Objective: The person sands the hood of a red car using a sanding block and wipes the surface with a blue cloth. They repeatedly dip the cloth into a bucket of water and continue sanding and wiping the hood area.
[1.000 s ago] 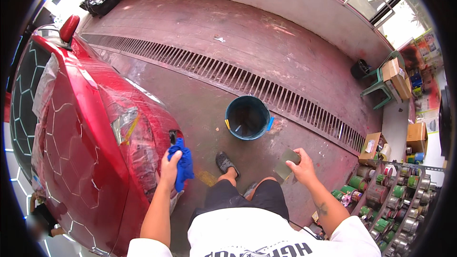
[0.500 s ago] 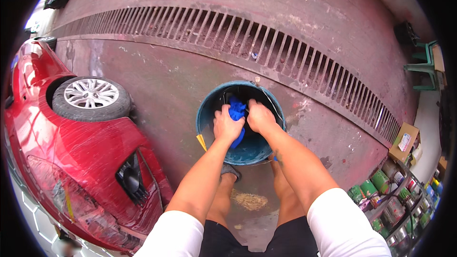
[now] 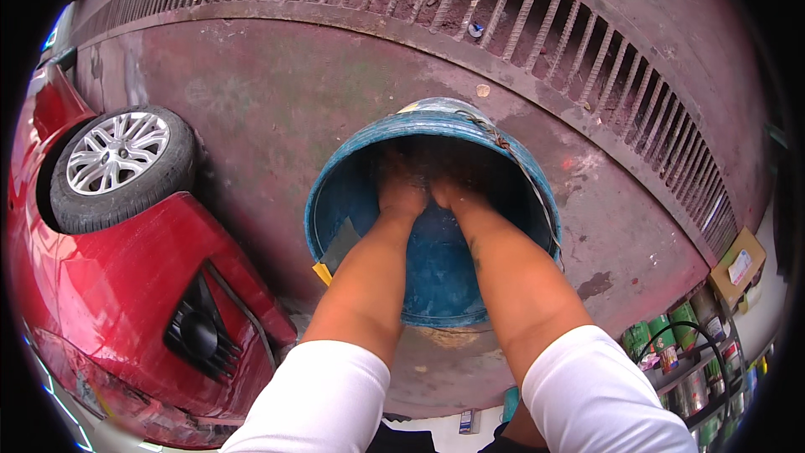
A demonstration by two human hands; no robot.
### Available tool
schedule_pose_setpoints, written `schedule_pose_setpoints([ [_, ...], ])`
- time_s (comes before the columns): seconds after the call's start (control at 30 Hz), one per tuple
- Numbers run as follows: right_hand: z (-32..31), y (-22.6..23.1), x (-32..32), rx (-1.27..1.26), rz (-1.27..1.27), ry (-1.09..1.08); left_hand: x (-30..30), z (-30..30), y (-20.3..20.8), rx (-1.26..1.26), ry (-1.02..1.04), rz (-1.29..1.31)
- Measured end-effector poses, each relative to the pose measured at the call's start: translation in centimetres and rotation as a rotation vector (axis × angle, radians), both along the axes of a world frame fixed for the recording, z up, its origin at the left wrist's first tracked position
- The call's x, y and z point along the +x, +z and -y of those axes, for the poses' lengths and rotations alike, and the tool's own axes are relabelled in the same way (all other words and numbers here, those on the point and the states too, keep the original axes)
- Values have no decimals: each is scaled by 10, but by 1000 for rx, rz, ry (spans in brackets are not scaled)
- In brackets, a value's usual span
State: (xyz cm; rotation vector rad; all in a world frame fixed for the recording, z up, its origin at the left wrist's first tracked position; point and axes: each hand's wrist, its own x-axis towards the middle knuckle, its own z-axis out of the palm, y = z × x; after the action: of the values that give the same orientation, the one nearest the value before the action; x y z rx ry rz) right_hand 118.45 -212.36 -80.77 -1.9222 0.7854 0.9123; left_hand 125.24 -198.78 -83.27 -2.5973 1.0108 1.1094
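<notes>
Both my arms reach down into a large blue bucket (image 3: 440, 289) with a wire handle (image 3: 537, 189), and its mouth leans toward me. My left hand (image 3: 402, 191) and my right hand (image 3: 453, 191) are close together, deep in the shaded far part of the bucket. Their fingers are lost in the dark there, and so is anything they may hold. A strip of yellow and grey (image 3: 335, 250) clings to the bucket's left rim beside my left forearm. No blue cloth shows at this moment.
At left stands a red car (image 3: 134, 285) with a scuffed, dusty bumper and a silver-spoked wheel (image 3: 117, 155). A barred floor drain (image 3: 537, 29) curves across beyond the bucket. At lower right are a cardboard box (image 3: 740, 268) and a rack of paint cans (image 3: 692, 394).
My hands have gone deeper into the bucket, and the blue cloth between them has dropped out of sight. The bucket now leans toward me and looks larger; the view has shifted closer.
</notes>
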Motion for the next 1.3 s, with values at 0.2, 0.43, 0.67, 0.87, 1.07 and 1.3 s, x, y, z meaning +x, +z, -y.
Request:
schedule_pose_setpoints([
  [0.2,1,52,28,-144,19,-491,56,60,99,289,215,-234],
  [0.43,55,206,18,312,164,-885,40,58,273,-2,410,-187],
  [0.67,114,427,-64,391,494,-1006,36,-49,466,-454,698,-368],
  [0.87,328,535,-305,-995,904,-1001,69,-147,697,-889,934,-1026],
  [1.07,252,599,-271,-711,647,-1064,72,-354,856,-1445,1236,-1173],
  [1.3,215,818,-324,-764,1030,-643,86,-583,962,-2083,1230,-736],
])
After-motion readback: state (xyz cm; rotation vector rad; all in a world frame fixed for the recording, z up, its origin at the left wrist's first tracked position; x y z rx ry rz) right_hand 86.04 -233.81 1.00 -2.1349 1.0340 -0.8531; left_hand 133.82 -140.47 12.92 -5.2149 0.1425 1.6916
